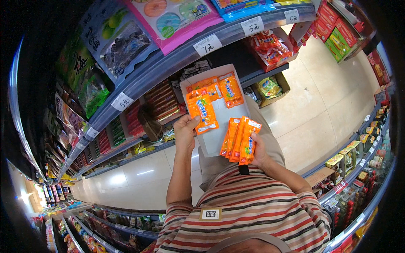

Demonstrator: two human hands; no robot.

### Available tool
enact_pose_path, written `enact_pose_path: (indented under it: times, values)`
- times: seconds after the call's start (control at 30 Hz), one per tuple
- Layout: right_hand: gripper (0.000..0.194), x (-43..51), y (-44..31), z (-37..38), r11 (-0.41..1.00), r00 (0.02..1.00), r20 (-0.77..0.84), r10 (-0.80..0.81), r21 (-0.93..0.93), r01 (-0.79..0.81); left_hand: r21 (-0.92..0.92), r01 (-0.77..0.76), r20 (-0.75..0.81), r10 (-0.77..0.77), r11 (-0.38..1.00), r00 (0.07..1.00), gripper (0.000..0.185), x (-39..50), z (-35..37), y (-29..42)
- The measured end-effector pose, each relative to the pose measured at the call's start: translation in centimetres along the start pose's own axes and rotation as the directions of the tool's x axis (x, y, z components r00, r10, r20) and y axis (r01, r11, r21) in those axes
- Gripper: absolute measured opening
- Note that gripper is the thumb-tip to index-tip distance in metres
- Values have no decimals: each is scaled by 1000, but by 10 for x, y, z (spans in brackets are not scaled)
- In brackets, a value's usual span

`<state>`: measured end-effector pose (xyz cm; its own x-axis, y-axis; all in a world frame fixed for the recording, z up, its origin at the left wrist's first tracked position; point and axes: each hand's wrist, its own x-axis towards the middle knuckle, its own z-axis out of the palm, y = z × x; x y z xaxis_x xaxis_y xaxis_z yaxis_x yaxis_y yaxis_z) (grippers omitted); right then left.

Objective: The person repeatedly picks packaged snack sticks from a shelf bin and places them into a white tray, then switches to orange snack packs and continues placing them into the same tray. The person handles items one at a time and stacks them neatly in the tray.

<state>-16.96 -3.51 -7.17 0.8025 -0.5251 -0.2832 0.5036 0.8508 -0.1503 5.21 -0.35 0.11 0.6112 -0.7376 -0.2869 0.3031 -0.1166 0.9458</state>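
Observation:
My left hand (186, 128) pinches the lower left edge of an orange snack packet (202, 110) at the left side of an open white cardboard box (213, 144). In my right hand (260, 151) is a fanned stack of several orange snack packets (242, 139), held over the box's near right corner. More orange packets (230, 88) lie in the far end of the box, and the grey bottom shows between them and the stack. The box is in front of my lap, tilted a little.
A shelf edge with price tags (207, 45) runs across above the box, carrying large snack bags (126, 41). Below it stand a box of red packets (272, 50) and a carton of yellow-green packets (270, 87). Shelves of jars (367, 139) curve along the right; tiled floor (303, 126) lies between.

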Motion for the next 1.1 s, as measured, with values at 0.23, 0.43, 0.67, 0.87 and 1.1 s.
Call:
enact_pose_path:
  times: [0.23, 0.43, 0.67, 0.87, 1.1]
  values:
    - [48, 1, 0, 15, 1000, 1000, -21, 21, 14, -20, -120, 112, 110, -99, 987, 989, 5, -41, 0, 12]
    - [51, 0, 4, 22, 995, 998, -59, -29, -96, 23, 9, 109, 340, -106, 994, 934, 7, -74, 23, 20]
    - [64, 1, 10, 8, 994, 995, -68, -77, -82, 71, 498, -194, 358, 4, 845, 934, 11, -87, 40, 7]
    - [77, 2, 8, 18, 994, 996, -51, -69, -91, 65, 603, -369, 384, 149, 707, 911, 17, -96, 59, 9]
    - [76, 2, 10, 6, 995, 995, -42, -87, -63, 84, 674, -382, 394, 130, 633, 910, 18, -97, 67, 11]
